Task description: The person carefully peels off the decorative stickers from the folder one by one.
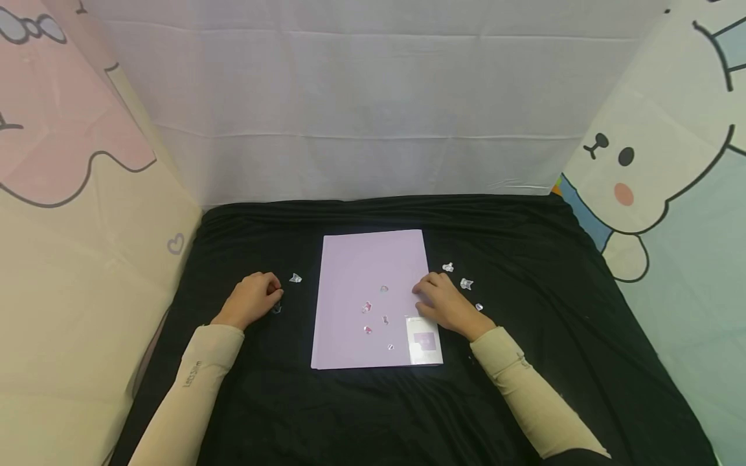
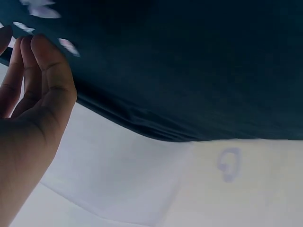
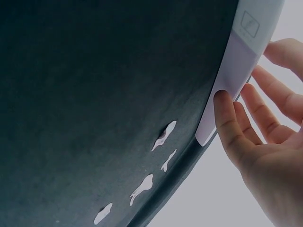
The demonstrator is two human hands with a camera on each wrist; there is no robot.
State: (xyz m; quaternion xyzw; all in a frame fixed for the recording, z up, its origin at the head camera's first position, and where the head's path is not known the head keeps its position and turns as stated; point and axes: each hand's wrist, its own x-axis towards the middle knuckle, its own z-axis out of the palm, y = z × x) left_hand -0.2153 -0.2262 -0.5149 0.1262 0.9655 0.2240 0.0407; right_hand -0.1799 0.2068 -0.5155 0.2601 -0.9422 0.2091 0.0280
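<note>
A lilac folder or album (image 1: 350, 265) lies flat on black cloth, with several small shiny stickers on it, among them a pink one (image 1: 366, 307). My right hand (image 1: 447, 303) rests on its right edge, fingers relaxed and spread, as the right wrist view also shows the hand (image 3: 265, 118) at the lilac cover (image 3: 236, 66). Left of the folder, my left hand (image 1: 250, 301) hovers low with bent fingers beside a clear sticker (image 1: 276, 309). The left wrist view shows the fingers (image 2: 52, 71) bent near small pale pieces; nothing is plainly held, and the thumb is partly cut off.
Another clear sticker (image 1: 295, 278) lies between the left hand and folder. Several more, including a bow-like piece (image 1: 466, 283), lie right of it. A white label or pocket (image 1: 415, 349) sits at the folder's lower right corner. Pale curtains (image 1: 373, 97) enclose the black cloth (image 1: 262, 401).
</note>
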